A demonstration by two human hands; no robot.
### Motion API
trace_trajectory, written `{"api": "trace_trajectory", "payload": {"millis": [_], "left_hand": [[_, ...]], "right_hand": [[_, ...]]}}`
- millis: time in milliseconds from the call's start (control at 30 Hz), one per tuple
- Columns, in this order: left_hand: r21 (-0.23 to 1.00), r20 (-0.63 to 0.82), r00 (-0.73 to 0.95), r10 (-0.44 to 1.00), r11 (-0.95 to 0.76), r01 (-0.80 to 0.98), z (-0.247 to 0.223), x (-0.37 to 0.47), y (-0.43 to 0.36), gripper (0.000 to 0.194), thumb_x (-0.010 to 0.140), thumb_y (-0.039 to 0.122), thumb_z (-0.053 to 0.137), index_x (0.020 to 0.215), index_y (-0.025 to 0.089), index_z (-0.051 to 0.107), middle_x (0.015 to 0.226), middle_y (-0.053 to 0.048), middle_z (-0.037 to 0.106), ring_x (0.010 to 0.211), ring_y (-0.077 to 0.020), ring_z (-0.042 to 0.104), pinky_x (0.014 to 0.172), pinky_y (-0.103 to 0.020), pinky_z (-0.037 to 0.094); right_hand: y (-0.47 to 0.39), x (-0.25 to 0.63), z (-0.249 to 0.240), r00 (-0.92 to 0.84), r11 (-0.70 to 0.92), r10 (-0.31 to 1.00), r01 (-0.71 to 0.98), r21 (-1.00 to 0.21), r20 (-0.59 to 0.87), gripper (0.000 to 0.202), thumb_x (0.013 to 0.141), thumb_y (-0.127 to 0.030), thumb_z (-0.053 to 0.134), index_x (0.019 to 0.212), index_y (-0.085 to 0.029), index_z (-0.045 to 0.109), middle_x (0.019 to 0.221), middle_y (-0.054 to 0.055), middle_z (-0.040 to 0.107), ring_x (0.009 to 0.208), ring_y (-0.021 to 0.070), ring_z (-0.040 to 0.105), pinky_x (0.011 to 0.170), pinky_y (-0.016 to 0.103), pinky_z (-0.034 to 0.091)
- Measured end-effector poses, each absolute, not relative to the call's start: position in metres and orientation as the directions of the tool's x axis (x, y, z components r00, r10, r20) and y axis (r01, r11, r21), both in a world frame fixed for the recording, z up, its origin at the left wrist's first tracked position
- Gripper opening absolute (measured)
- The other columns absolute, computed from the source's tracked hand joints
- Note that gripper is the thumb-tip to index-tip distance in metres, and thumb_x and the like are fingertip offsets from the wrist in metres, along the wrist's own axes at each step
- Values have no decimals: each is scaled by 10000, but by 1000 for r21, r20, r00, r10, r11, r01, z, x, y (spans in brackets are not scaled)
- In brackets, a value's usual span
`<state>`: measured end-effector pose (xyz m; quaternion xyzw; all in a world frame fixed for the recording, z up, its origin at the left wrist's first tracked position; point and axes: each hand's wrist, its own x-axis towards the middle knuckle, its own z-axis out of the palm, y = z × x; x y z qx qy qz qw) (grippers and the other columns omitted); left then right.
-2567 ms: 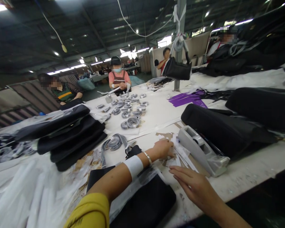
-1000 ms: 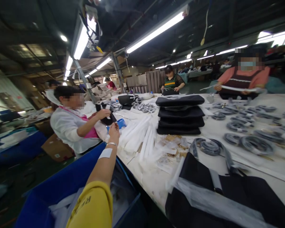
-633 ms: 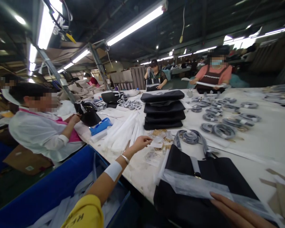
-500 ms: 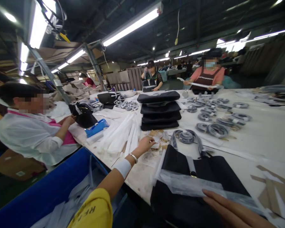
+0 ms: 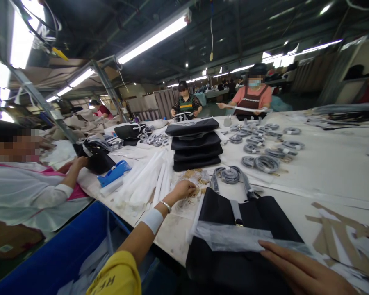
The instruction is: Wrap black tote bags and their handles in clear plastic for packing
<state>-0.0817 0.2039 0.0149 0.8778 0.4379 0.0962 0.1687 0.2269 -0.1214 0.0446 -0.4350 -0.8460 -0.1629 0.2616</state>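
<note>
**Kid:** Big room, long lights up high, lots of people working at one long white tabletop [image 5: 326,164]. What are your hands doing?

**Helper:** Your left hand [image 5: 183,189] is out over a little pile of small packets [image 5: 195,180] in clear plastic. Your fingers are curled down on the pile. I cannot tell if you have pinched one or are only touching them. Your right hand [image 5: 304,272] lies open and flat on the black bag [image 5: 249,241] right in front of you, with your fingertips at the clear plastic sheet [image 5: 233,237] that lies across it.

**Kid:** What is next to the packets?

**Helper:** White rolled sheets [image 5: 147,180] sit just to the left. A stack of black bags [image 5: 195,143] is just behind. Grey coiled straps [image 5: 264,162] lie further off, and one strap [image 5: 230,176] runs down to your bag.

**Kid:** What could go wrong?

**Helper:** I think the packets are slippery and all mixed up. If you grab fast, you may lift two, or knock some off the edge into the blue bin [image 5: 64,254] below. The plastic sheet may slide too if your right hand lifts.
</note>
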Motion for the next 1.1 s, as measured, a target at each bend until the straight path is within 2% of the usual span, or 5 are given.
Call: {"api": "trace_trajectory", "payload": {"millis": [200,400,633,833,1100], "left_hand": [[317,128,459,879,-474,821,18,-87,215,322,957,399,536,1103,144,668,1090,-110,691,969,-219,652,892,-395,490],[311,87,568,818,-564,765,14,-86,203,510,637,518,840,1050,244,719,1070,-41,703,1017,-237,631,891,-307,478],[350,122,445,887,-458,817,11,-59,194,457,930,544,510,855,151,731,1069,-137,664,1157,-288,546,1013,-434,418],[531,29,428,903,-376,759,22,-45,208,268,925,361,619,1091,152,634,1146,-79,638,1033,-218,619,912,-446,515],[903,74,461,884,-255,345,97,-68,231,418,918,528,553,985,122,622,950,-94,687,857,-147,655,826,-311,524]], "right_hand": [[-115,212,41,-431,550,702,834,-48,567,490,840,-120,512,1293,-259,635,1267,22,674,1006,181,716,877,201,575],[-118,218,34,-415,527,719,848,-48,558,474,851,-130,524,1289,-271,636,1285,18,665,1020,179,711,889,205,569],[-114,209,46,-394,539,721,836,-104,570,443,878,-134,511,1273,-284,644,1262,18,680,1016,168,712,892,205,567],[-109,202,59,-390,545,712,831,-108,584,426,888,-113,494,1247,-273,658,1240,41,693,1029,174,707,879,228,579],[-97,210,88,-328,524,723,834,-173,609,374,928,-129,469,1194,-262,695,1208,42,708,1012,176,713,867,244,590]]}}
